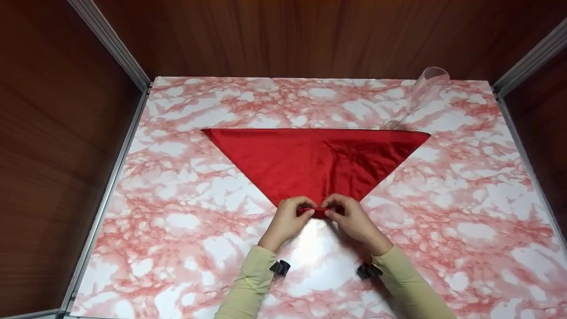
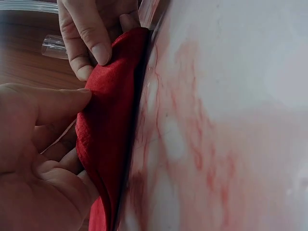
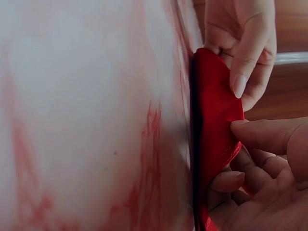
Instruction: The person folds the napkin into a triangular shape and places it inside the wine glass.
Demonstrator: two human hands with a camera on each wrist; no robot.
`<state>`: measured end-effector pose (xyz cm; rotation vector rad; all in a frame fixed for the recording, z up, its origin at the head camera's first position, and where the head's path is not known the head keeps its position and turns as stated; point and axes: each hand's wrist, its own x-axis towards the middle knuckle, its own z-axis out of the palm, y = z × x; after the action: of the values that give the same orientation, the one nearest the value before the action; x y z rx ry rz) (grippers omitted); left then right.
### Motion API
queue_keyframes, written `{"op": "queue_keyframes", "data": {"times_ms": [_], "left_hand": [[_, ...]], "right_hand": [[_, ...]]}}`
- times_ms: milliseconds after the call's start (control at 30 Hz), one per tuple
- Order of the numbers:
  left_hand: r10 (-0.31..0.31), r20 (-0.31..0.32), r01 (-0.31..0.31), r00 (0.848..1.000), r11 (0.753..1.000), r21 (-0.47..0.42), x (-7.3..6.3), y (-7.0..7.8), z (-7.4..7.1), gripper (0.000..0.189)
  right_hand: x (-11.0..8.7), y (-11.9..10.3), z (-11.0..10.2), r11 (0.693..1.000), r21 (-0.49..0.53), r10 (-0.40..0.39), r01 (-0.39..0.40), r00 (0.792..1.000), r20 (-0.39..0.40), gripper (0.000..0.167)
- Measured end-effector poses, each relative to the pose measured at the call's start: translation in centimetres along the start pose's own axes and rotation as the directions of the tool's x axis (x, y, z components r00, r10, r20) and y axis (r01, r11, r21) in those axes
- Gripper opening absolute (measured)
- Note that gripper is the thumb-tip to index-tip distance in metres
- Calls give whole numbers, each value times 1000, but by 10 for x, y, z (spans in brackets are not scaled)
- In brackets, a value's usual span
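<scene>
A shiny red cloth (image 1: 283, 159) lies spread on the table, its long straight edge at the back and its sides narrowing toward the person. At the near end the cloth is turned over into a short folded band. My left hand (image 1: 290, 217) pinches the left part of this band between thumb and curled fingers. Close beside it, my right hand (image 1: 350, 215) pinches the right part the same way. In the left wrist view the folded cloth (image 2: 108, 101) shows a rounded upper side and a dark lower edge along the tabletop. Some fingertips are hidden behind the fold.
A clear champagne flute (image 1: 423, 95) is at the back right, its base close to the cloth's back edge. The table (image 1: 186, 248) has a red and white marbled top. Brown wood-look panels (image 1: 283, 40) with metal edging stand at the back and both sides.
</scene>
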<state>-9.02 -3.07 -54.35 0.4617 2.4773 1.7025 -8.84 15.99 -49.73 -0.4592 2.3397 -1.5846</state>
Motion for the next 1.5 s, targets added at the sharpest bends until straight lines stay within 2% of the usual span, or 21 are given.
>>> {"op": "queue_keyframes", "data": {"times_ms": [167, 333, 500, 633, 833, 1000, 1100, 1233, 1333, 1500], "left_hand": [[10, 1, -10, 1000, 1000, -23, 2, -2, 1, 14], [24, -26, -25, 999, 999, -35, 5, -2, 2, 15], [7, -57, -8, 998, 1000, -23, 9, -3, 1, 14], [-21, -56, 18, 998, 999, -43, 10, -3, 1, 12], [-14, -38, 13, 999, 1000, -26, 11, -2, 1, 14], [43, -18, -42, 999, 999, 32, 10, -1, 0, 16], [69, 5, -70, 998, 996, 54, 10, -2, -1, 18], [64, 63, -68, 996, 996, 63, 10, -2, -3, 19], [49, 101, -58, 994, 994, 90, 10, -3, -5, 27], [42, 111, -56, 993, 991, 120, 12, -4, -8, 30]], "right_hand": [[2, 12, 2, 999, 42, 12, -12, 1000, 10, 12], [8, 36, 5, 1000, 24, 5, -4, 999, -42, 14], [9, 40, 4, 999, -17, -36, 35, 995, -89, 22], [9, 39, 4, 999, -28, -49, 47, 996, -70, 24], [11, 39, 4, 998, -63, -30, 28, 999, -29, 19], [14, 36, 4, 999, -44, -13, 12, 999, -37, 13], [13, 27, 4, 1000, -27, -10, 9, 999, -39, 13], [12, 13, 3, 1000, -12, 14, -15, 999, -38, 14], [14, 21, 2, 1000, 0, 30, -30, 999, -36, 15], [18, 30, 2, 997, 18, 80, -79, 997, -25, 15]]}}
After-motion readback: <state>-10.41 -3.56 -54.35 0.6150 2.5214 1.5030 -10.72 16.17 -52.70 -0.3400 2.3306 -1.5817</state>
